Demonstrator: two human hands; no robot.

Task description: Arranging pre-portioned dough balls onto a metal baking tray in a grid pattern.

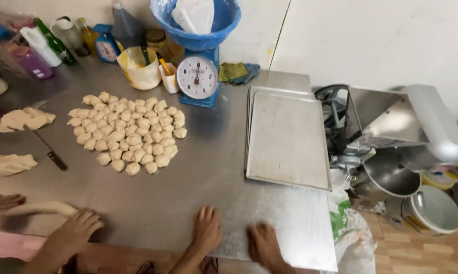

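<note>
dough pieces (pixel 127 133) beside empty tray (pixel 287 139)

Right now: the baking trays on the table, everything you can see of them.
The baking trays are flat, rectangular, dull grey metal with low raised rims, stacked so a second rim shows at the top-left. They lie empty and flat on the steel table, right of the dough pieces, beside the mixer. No hand touches them.

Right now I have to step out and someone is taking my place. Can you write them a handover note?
Left hand: flat on the table, empty.
Right hand: flat at the table edge, empty.
Dough pieces are heaped left of the scale; the tray is bare.
Done: pieces cut.
Left: dough slabs by the knife are uncut; a co-worker's hand rests on a dough rope.
</note>
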